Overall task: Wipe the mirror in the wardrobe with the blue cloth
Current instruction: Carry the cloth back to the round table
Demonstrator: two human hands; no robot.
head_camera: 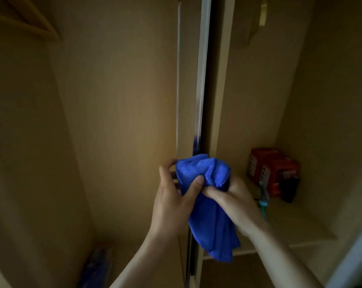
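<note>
A bunched blue cloth hangs between my two hands in front of the wardrobe. My left hand grips its left side, thumb pressed onto the fabric. Its right side is pinched by my right hand, and the loose end drops below the wrists. Just behind the cloth a narrow mirror stands edge-on, a tall silvery strip on the wardrobe's middle panel; a blue reflection shows on it just above the cloth.
A red box sits on the shelf at the right, with a teal bottle beside it. Wooden wardrobe walls close in on both sides. A dim bluish object lies low at the left.
</note>
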